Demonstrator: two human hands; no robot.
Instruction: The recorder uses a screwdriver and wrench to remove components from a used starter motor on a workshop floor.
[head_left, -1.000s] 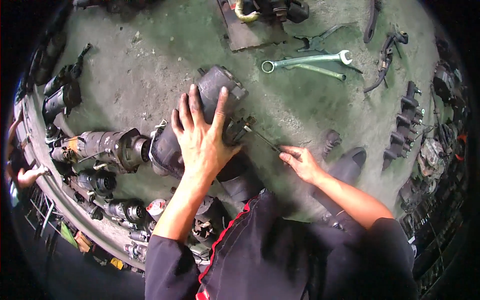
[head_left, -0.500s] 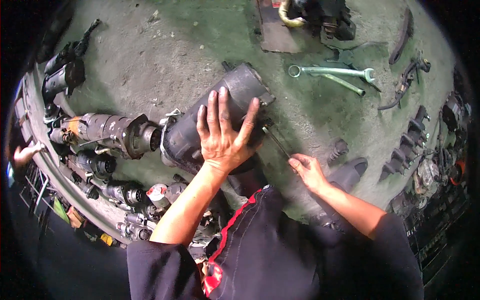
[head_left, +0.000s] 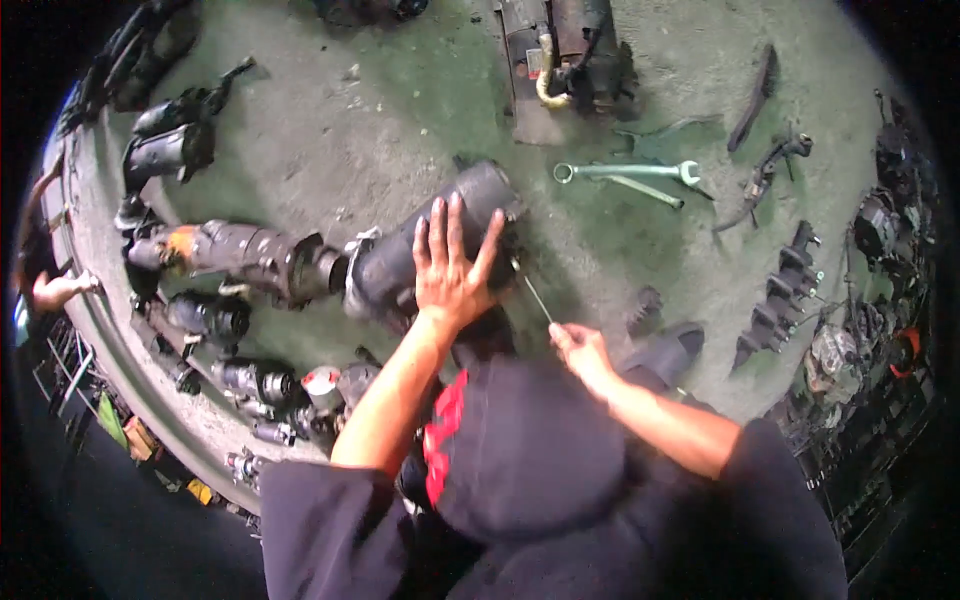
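A dark cylindrical starter motor (head_left: 385, 275) lies at a slant on the concrete floor in front of me. My left hand (head_left: 452, 272) rests flat on its upper side, fingers spread. Off its right side, my right hand (head_left: 583, 355) is closed round the near end of a slim metal wrench (head_left: 537, 298). The wrench's far end meets the right side of the motor; its exact seat there is too small to make out.
A large combination wrench (head_left: 630, 172) lies beyond my right hand, beside a second metal tool (head_left: 645, 191). More motors (head_left: 240, 260) line the left. Dark finned parts (head_left: 780, 295) sit on the right. A machine part with a yellow hose (head_left: 550, 75) stands ahead. Another person's hand (head_left: 62, 290) shows far left.
The whole view has shifted, and my head has tilted. My left hand stays on the starter motor, and my right hand keeps its hold on the wrench, its far end still at the motor's side.
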